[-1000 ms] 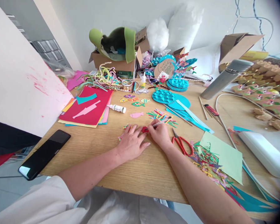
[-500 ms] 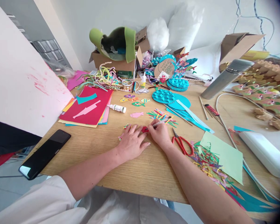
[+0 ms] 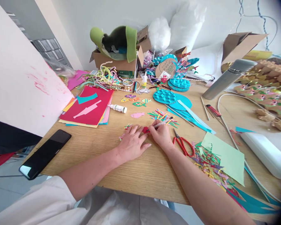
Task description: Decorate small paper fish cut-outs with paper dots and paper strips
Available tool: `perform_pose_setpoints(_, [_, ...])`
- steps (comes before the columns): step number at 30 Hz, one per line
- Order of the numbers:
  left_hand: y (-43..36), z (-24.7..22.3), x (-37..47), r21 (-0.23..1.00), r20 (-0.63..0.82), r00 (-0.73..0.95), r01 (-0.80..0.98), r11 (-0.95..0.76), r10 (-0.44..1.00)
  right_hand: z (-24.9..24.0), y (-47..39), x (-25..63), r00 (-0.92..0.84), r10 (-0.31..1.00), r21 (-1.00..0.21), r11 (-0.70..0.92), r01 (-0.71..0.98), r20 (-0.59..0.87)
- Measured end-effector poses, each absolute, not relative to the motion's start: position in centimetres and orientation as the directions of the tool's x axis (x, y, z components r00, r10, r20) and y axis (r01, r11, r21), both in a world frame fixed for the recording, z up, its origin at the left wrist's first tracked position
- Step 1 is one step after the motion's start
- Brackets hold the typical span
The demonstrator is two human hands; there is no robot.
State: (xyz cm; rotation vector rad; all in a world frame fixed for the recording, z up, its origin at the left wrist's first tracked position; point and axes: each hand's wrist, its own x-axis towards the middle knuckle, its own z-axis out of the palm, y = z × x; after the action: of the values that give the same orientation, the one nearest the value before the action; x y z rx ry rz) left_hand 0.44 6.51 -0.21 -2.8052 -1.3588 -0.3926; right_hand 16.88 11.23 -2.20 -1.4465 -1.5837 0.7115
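Note:
A small red paper piece lies on the table, partly hidden by my fingers. My left hand rests flat with its fingers spread, the fingertips pressing at the red paper's left side. In my right hand is a slim pen with a clear barrel, its tip down by the red paper. Beyond my hands lies a pink paper fish, with several decorated paper fish farther back. Thin coloured paper strips are heaped just past my right hand. Small coloured bits show beside my left fingers.
Red-handled scissors lie right of my right hand, near paper scraps. A white glue bottle lies by stacked coloured paper. A phone sits at the left edge. A grey flask stands at the right.
The view has shifted very slightly. Both hands stay in the same place, with the pen still held at the red paper.

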Motion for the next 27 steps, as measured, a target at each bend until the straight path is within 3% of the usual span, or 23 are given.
perform_pose_setpoints(27, [6.54,-0.26,0.5,0.117,0.231,0.592,0.771,-0.627,0.772,-1.84,11.2,16.8,0.012,0.979,-0.841,0.168,0.514,0.203])
